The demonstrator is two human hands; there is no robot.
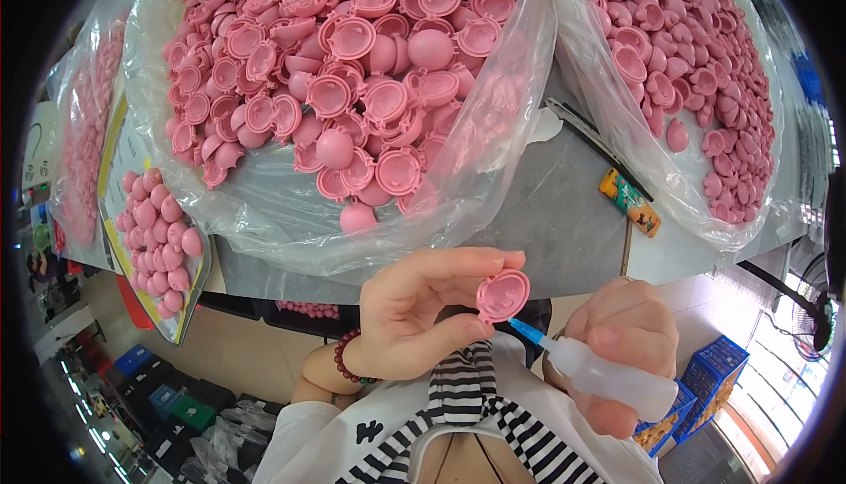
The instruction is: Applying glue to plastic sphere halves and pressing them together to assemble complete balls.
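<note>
left hand [397, 308]: fingers pinched a pink cup [503, 295], near side, between both hands | right hand [633, 325]: fingers wrapped round a squeeze bottle [617, 378], blue nozzle [528, 332] right by the cup | pink shells [335, 147] piled far side

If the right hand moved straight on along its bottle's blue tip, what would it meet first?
The blue tip would likely meet the pink round shell held in the left hand first; it looks near, though depth is unclear.
</note>
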